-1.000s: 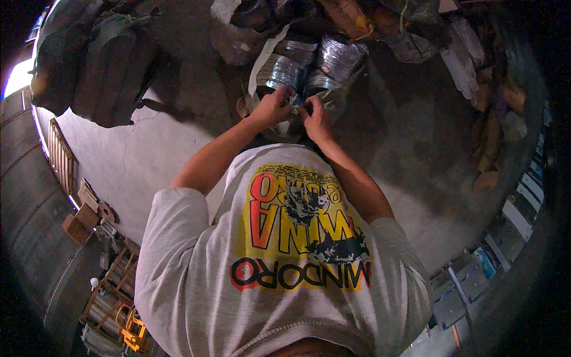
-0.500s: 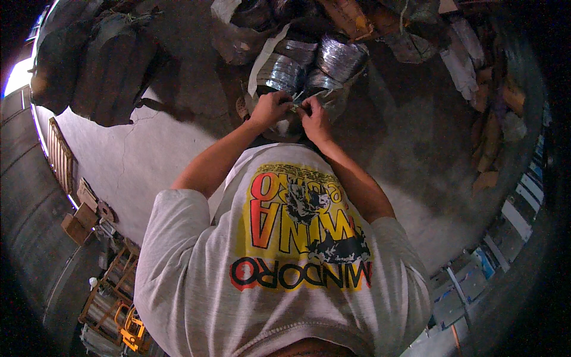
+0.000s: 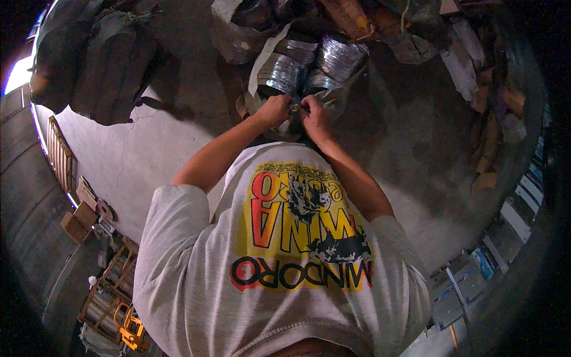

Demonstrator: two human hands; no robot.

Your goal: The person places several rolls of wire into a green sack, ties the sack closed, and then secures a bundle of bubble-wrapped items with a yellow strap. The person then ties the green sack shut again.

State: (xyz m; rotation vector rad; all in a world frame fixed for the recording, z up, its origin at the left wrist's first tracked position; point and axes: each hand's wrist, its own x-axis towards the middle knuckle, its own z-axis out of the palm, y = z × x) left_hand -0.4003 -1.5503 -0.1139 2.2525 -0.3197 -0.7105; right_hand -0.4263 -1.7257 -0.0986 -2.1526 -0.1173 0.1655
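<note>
My left hand (image 3: 273,111) and my right hand (image 3: 316,118) meet in front of me, fingers pinched and almost touching. Between the fingertips shows a small pale bit (image 3: 295,108), too small to name. Just beyond the hands, several shiny coils of silvery wire (image 3: 342,59) are packed upright in a pale sack (image 3: 254,77). The sack's near edge lies around and under my hands; the fingers partly hide it.
More dark coils (image 3: 253,15) sit in another sack farther off. Large dark sacks (image 3: 110,65) stand at the far left. Crumpled cardboard (image 3: 485,181) and plastic lie along the right. An orange metal frame (image 3: 129,327) and wooden pallets (image 3: 119,273) stand at the lower left.
My left hand has shifted slightly toward me, its fingers turned more inward. The right hand stays almost in place. The pale strand ends above the fingers show less now.
</note>
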